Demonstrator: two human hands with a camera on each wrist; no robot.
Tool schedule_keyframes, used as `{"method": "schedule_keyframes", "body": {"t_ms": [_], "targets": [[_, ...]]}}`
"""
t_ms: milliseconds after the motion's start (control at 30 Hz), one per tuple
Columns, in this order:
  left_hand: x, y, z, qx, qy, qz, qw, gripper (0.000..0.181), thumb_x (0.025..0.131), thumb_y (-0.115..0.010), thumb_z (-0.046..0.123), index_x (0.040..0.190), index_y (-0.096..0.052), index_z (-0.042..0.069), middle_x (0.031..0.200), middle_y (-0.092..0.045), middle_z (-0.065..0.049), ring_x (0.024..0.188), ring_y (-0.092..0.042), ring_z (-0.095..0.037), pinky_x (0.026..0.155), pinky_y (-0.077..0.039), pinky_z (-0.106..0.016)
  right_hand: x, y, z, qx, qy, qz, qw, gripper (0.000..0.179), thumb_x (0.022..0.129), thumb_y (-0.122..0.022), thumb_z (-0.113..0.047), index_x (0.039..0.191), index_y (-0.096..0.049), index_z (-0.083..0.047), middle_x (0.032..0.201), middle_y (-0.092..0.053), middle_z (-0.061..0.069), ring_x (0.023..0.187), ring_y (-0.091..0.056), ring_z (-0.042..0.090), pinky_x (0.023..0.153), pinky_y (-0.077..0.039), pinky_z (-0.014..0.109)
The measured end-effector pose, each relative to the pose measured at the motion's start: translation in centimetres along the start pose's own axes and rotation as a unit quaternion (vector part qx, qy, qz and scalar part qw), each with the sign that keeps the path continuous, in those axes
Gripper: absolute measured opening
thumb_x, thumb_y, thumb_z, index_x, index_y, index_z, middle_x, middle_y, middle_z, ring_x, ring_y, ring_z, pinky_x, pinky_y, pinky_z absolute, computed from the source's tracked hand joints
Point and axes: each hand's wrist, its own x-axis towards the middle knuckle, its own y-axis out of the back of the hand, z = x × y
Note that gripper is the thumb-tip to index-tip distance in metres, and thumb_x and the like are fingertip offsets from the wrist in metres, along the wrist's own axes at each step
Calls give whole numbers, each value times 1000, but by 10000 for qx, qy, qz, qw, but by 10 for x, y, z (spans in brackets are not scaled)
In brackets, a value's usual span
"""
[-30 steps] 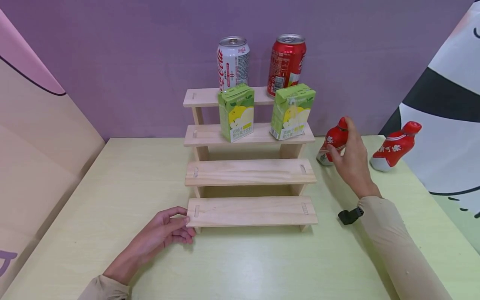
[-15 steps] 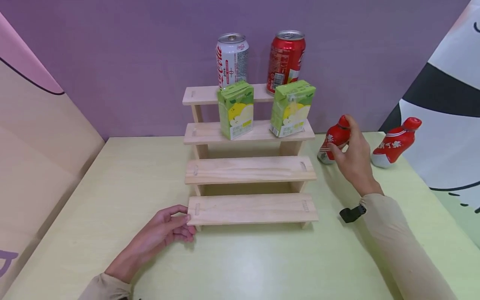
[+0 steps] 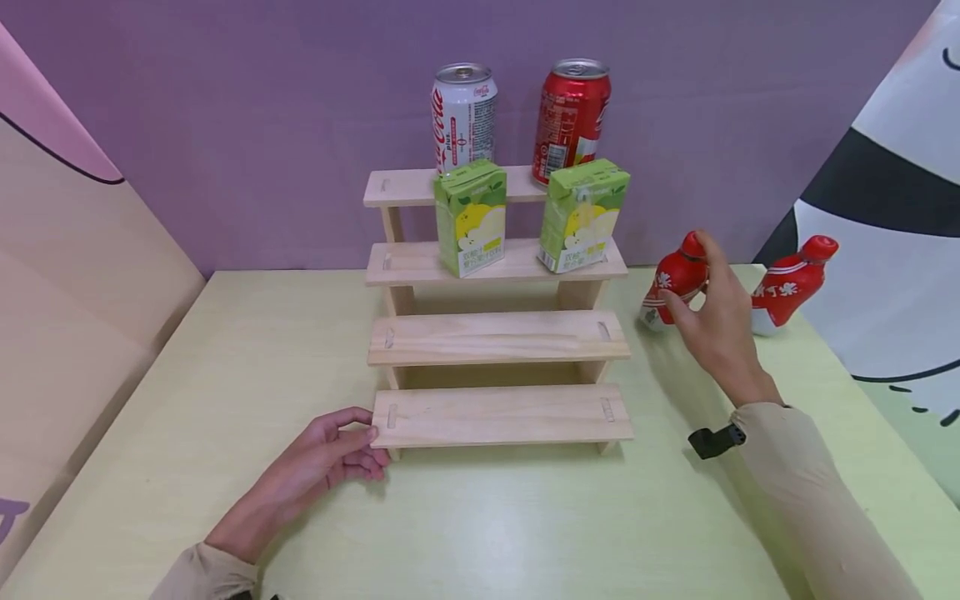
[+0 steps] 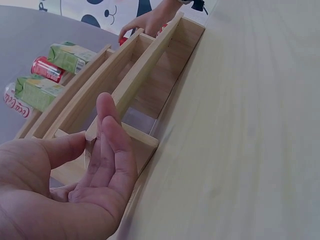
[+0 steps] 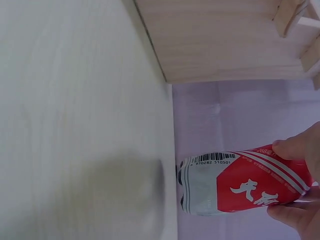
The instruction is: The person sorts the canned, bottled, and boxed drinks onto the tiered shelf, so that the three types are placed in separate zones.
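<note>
At the far left, the wooden rack (image 3: pixel 498 414) is held at the left end of its lowest shelf by the left hand (image 3: pixel 318 462); the thumb and fingers are nearly closed, with the shelf's edge pinched between them. The rack is stood on the pale table (image 3: pixel 480 525). On its top shelf a white can (image 3: pixel 465 117) is placed at left and a red can (image 3: pixel 572 121) at right. On the shelf below, each can is partly hidden by a green carton, the left carton (image 3: pixel 471 221) and the right carton (image 3: pixel 585 217). To the right of the rack, a red bottle (image 3: pixel 678 275) is gripped around its upper part by the right hand (image 3: pixel 720 325), the fingers being parted only by the bottle's width; whether its base is in contact with the table cannot be told. At the far right, a second red bottle (image 3: pixel 791 287) is seen near the table's edge, tilted rightward in the head view.
</note>
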Motion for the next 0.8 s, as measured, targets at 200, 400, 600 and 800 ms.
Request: {"method": "schedule_keyframes", "body": {"t_ms": [200,400,600,800], "targets": [[1,0,-1,-24,65,9,10000,19,104,-54,15,116,-49,1,91,-71,-10,83,-70,-20,84,-59,-35,2,6,-12,15,122,42,9999,93,86,-76,-3,157,-23,-29,150,-45,13,133,-46,36,93,-48,66],[-1,1,-1,-36,19,-38,10000,18,104,-53,14,115,-49,1,91,-71,-10,82,-69,-21,84,-59,-35,2,14,-26,93,233,46,9997,92,86,-76,-2,157,-24,-30,150,-46,13,133,-47,38,95,-46,66],[-1,1,-1,-70,-41,-107,9999,16,104,-53,13,114,-50,1,90,-71,-10,81,-69,-20,83,-59,-35,-2,22,-38,87,418,107,9990,94,84,-78,-2,156,-26,-30,150,-46,13,131,-49,39,96,-46,65],[-1,0,0,-54,-19,-67,10000,17,104,-53,13,115,-50,1,90,-71,-10,81,-69,-20,83,-59,-35,0,26,-46,-5,758,142,9970,95,81,-80,0,156,-28,-27,150,-46,12,130,-50,39,95,-47,64]]}}
